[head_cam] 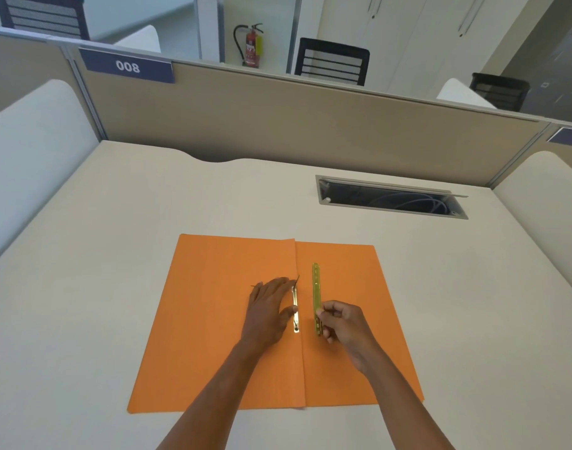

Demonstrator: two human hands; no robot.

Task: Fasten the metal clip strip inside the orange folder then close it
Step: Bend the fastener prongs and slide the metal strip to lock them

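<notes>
— Hands first: how are they placed?

— Left hand (270,311) is laid flat, fingers spread, on the open orange folder (213,336), just beside the fold. Right hand (339,323) is pinched shut on the near end of the metal clip strip (316,298), which is held over the right leaf, lengthwise along the fold.

— And the fastener base?

— It is seen on the crease (296,311), touching the left thumb; a thin prong (297,280) is raised at its far end. The near prong cannot be made out.

— How should the strip be expected to handle?

— It is judged light, thin and stiff, probably slick; a pinch at one end may let it swing, so a hold nearer the middle would be steadier. The folder card is judged floppy and is best pressed to the counter (115,254) while the holes are threaded.
</notes>
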